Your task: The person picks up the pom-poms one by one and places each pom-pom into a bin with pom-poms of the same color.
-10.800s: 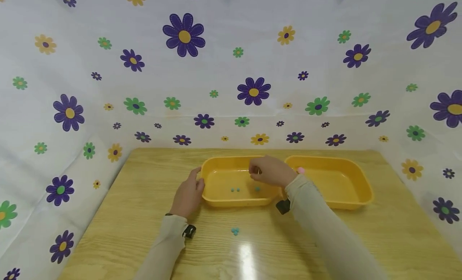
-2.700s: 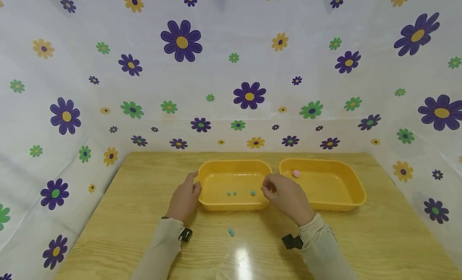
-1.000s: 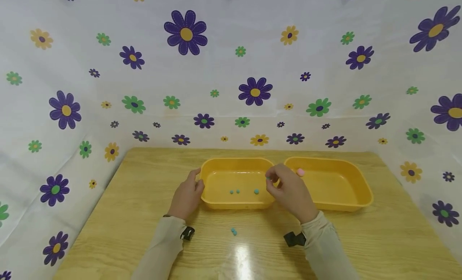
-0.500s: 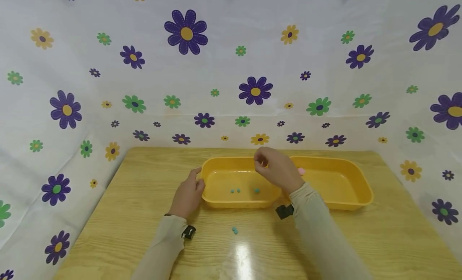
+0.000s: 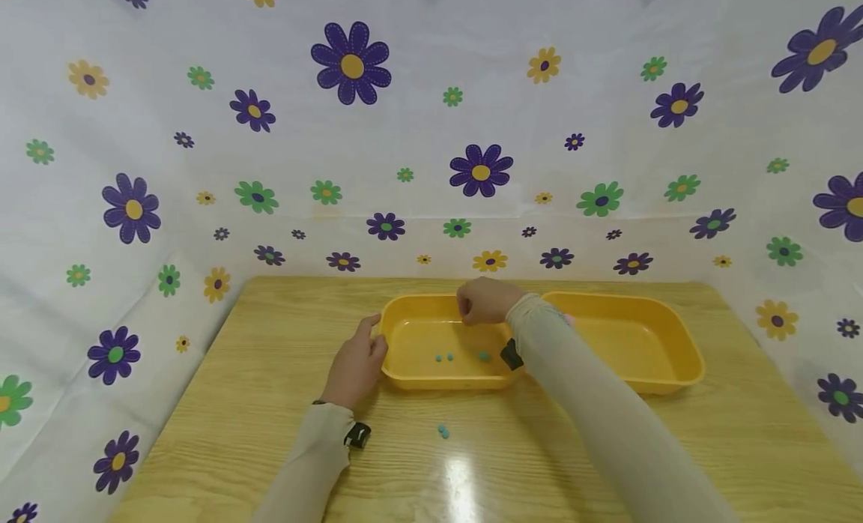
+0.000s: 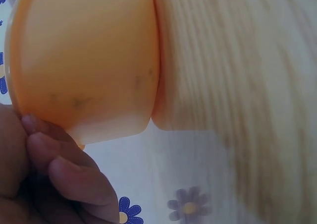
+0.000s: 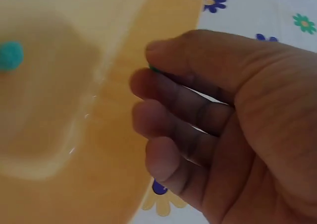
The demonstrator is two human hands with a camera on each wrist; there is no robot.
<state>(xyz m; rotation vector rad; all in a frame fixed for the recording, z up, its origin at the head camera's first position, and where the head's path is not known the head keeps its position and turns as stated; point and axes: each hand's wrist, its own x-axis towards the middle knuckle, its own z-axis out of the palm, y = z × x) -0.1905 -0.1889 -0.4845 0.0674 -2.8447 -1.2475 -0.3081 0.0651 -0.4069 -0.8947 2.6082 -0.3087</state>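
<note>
My right hand (image 5: 487,301) is over the back of the left yellow tray, near its far rim. In the right wrist view, thumb and forefinger pinch a tiny teal ball (image 7: 154,68), mostly hidden between the fingertips. My left hand (image 5: 353,366) grips the left end of the same tray (image 5: 438,383), its fingers curled at the rim in the left wrist view. Inside this tray lie a pair of small teal balls (image 5: 444,357) and a larger teal ball (image 5: 484,356). Two more teal balls (image 5: 443,431) sit together on the table in front.
A second yellow tray (image 5: 647,386) stands close on the right, with a pink ball (image 5: 569,320) partly hidden by my right sleeve. The wooden table (image 5: 270,433) is backed by a white flowered cloth (image 5: 404,133). My right forearm crosses between the trays.
Over the last second, my right hand has moved from the left tray's right end to its back rim, carrying the teal ball. One teal ball has left the table group since the earliest frame.
</note>
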